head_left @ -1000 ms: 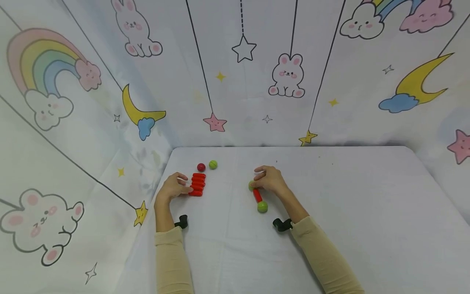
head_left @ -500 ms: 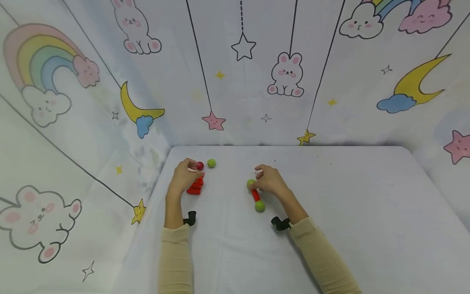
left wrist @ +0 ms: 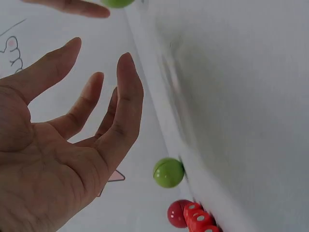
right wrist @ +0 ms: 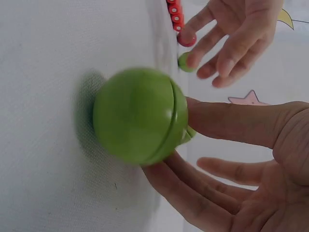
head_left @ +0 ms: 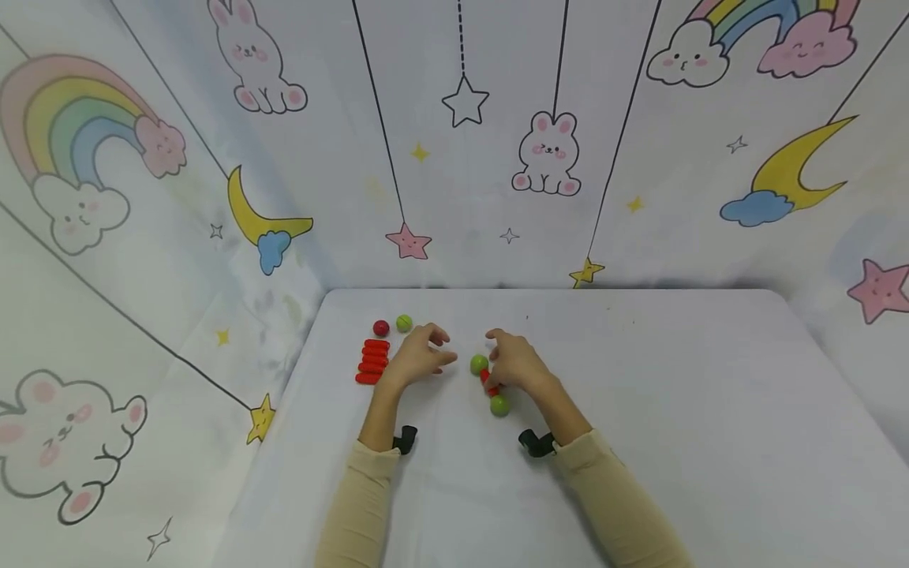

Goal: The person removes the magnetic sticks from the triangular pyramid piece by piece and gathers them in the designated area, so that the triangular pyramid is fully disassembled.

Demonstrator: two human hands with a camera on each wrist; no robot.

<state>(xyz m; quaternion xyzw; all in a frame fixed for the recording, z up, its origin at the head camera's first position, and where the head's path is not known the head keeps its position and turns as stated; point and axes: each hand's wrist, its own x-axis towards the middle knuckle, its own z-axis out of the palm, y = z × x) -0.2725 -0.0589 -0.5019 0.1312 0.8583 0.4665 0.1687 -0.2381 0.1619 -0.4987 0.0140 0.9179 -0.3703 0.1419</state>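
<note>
My right hand [head_left: 521,364] pinches the red rod [head_left: 486,379] of a toy dumbbell between thumb and fingers. A green ball [head_left: 479,364] sits at its far end, another green ball [head_left: 499,405] at its near end. In the right wrist view the near green ball [right wrist: 137,116] stands close over the white cloth and hides the rod. My left hand [head_left: 417,356] is spread over the table with nothing in it, its fingertips pointing towards the dumbbell. Left of it lies a row of several red rods [head_left: 372,362], partly covered by that hand's edge.
Beyond the row of rods lie a loose red ball [head_left: 380,327] and a loose green ball [head_left: 404,323]. White cloth covers the table [head_left: 675,410]. A printed cartoon backdrop [head_left: 454,181] stands along its far edge and left side.
My left hand has moved from the red rods, past the red ball, rightwards towards the dumbbell. My right fingers have shifted from beside the far green ball down onto the rod.
</note>
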